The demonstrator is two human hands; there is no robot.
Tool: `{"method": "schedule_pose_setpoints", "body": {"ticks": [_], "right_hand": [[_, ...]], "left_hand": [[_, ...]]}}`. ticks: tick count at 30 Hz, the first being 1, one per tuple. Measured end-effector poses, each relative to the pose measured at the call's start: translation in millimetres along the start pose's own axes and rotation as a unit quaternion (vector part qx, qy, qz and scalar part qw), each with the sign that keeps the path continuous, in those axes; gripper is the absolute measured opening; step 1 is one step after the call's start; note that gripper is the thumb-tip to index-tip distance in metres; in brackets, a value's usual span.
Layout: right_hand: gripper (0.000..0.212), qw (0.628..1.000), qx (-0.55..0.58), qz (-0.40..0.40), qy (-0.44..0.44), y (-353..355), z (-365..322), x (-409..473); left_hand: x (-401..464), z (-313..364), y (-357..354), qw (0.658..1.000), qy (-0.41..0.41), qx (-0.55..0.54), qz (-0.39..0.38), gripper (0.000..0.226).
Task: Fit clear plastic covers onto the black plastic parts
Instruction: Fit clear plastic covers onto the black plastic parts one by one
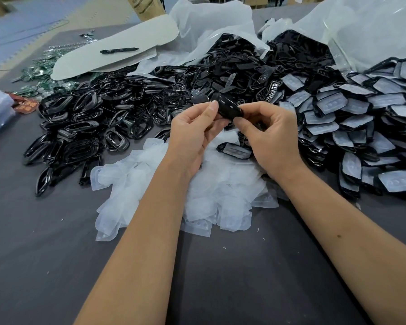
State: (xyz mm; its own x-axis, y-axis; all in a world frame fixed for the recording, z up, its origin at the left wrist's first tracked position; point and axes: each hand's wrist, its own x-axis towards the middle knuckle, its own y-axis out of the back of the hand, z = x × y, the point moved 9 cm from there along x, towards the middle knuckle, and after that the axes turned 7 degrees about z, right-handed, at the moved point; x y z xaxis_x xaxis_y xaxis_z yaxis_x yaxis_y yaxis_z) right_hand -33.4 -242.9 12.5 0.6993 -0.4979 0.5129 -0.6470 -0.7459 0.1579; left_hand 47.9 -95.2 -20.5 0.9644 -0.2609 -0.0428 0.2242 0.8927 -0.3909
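A small black plastic part (227, 106) is held up between both hands above the table. My left hand (195, 134) pinches its left end with thumb and fingers. My right hand (270, 134) grips its right end with curled fingers. Whether a clear cover sits on this part I cannot tell. Below my hands lies a heap of clear plastic covers (174, 186). To the left spreads a pile of bare black frames (87, 127). On the right is a stack of black parts with covers fitted (361, 113).
More black parts (234, 64) spill from white plastic bags (211, 22) at the back. A black marker (119, 50) lies on a grey card (117, 48) at the back left. Green circuit boards (45, 64) sit at the far left. Grey table cloth (45, 254) lies in front.
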Motion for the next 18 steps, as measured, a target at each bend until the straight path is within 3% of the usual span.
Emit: {"method": "schedule_pose_setpoints", "body": {"ticks": [4,8,11,15,18], "right_hand": [[0.017,0.991,-0.101,0.029,0.088,5,-16,-2],[0.025,0.984,-0.136,0.020,0.116,1,-20,-5],[0.036,0.994,-0.086,0.047,0.056,9,-10,-1],[0.022,0.992,0.066,0.025,-0.104,7,17,2],[0.017,0.989,0.092,0.006,-0.119,3,19,1]], "left_hand": [[0,-5,0,0.999,0.036,0.024,0.017,0.038],[0,-5,5,0.998,0.024,0.055,0.026,0.014],[0,-4,5,0.998,0.005,0.066,0.025,0.023],[0,-2,3,0.998,-0.011,0.061,0.005,0.024],[-1,-1,0,0.998,-0.019,0.061,-0.014,0.023]]}}
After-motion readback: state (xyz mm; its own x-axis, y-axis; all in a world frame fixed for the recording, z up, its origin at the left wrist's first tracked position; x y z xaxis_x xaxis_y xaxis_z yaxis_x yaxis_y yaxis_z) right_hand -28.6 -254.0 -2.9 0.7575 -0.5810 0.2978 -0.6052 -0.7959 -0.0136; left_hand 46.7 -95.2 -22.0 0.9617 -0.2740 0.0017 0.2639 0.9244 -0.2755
